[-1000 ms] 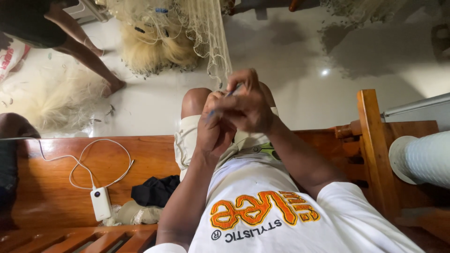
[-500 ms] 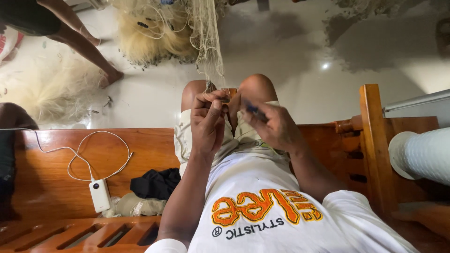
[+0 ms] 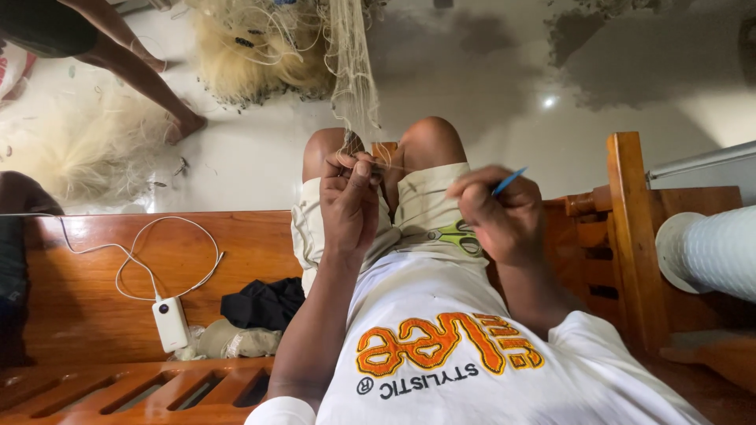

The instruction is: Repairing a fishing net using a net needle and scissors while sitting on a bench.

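Net: a pale, fine-meshed fishing net hung in a long narrow strand, its long axis running from the heap on the floor down to the knees, where the near end met the left hand.
Left hand: the left hand was raised above the lap, fingers pinched together on the net's near end.
Right hand: the right hand was closed on a thin blue plastic netting needle — its tip slanted up and to the right, away from the net.
Lap: a pair of green-handled scissors lay on the pale shorts, between the two hands.
Bench: a polished wooden bench carried a white power bank with a looped white cable and a dark crumpled cloth.
Around: another person's bare legs stood on the floor beside the piled netting — well apart from the hands.
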